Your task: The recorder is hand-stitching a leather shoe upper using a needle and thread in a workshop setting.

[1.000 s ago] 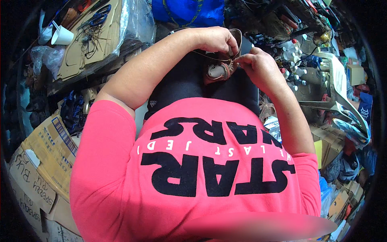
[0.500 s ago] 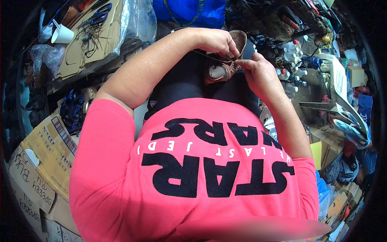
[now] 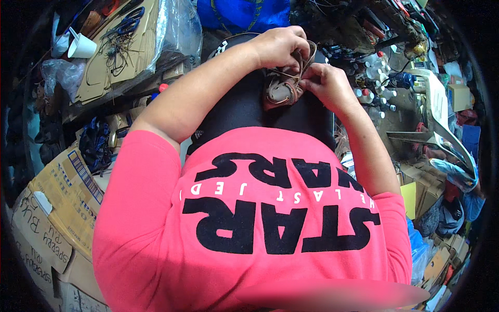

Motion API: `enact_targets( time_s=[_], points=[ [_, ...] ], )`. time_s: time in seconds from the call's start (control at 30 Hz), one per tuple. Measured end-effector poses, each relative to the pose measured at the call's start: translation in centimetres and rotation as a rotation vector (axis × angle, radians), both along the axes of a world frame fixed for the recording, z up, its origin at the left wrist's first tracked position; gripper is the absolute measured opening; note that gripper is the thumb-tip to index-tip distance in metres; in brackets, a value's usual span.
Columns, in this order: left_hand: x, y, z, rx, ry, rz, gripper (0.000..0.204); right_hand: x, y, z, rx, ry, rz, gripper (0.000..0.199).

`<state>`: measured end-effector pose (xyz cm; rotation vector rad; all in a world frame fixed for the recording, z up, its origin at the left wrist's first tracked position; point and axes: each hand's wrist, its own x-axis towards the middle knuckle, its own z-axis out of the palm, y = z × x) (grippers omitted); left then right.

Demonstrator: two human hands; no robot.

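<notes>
A brown leather shoe [image 3: 281,93] rests on my lap, its rounded end toward me and its open collar on the far side. Over the shoe's opening, my left hand [image 3: 283,48] is closed with the fingertips bent down. What it pinches is too small to make out. My right hand [image 3: 328,86] grips the right side of the shoe between thumb and bent fingers. A thin brown cord [image 3: 240,35] curves out to the left from behind my left hand, and a strand crosses the shoe near my fingertips.
Scissors [image 3: 130,22] and tangled thread lie on stacked cardboard at the far left, beside a white cup [image 3: 82,47]. Several bottles [image 3: 375,78] stand to the right. A blue bag [image 3: 244,15] sits ahead, and cardboard boxes [image 3: 65,192] fill the near left.
My left hand has lifted and shifted slightly away from me over the shoe. My right hand's fingers have drawn in from an outstretched pose to a pinch at the shoe's side.
</notes>
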<state>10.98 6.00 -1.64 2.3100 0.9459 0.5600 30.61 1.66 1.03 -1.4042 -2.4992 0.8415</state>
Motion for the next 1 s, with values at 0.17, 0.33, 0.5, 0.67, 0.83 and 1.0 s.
enact_targets(
  time_s=[0.17, 0.33, 0.5, 0.67, 0.83, 1.0],
  points=[
    [-2.4, -4.2, 0.8, 0.077, -0.053, 0.215, 0.041, 3.0, 0.4, -1.6, -0.594, 0.613, -0.363, 0.028],
    [-8.2, -5.7, 2.9, -0.176, 0.264, 0.209, 0.021, 3.6, -1.1, -1.2, 0.044, 0.262, -0.022, 0.024],
    [-10.1, -4.2, 2.7, -0.271, -0.005, 0.535, 0.043, 6.2, 2.2, -6.6, 0.116, 0.687, -0.548, 0.026],
    [-4.0, -3.9, 2.9, -1.091, -1.556, 0.255, 0.046, 3.9, 0.5, -4.1, -1.019, 1.871, -0.639, 0.039],
    [-6.6, -2.1, 0.3, -1.173, -1.394, 0.376, 0.049, 5.5, -1.8, -3.3, -0.938, 1.584, -0.448, 0.045],
    [-7.6, -1.2, -1.0, -1.126, -1.264, 0.436, 0.049, 7.9, -2.1, -5.0, -1.015, 1.624, -0.426, 0.040]
  ],
)
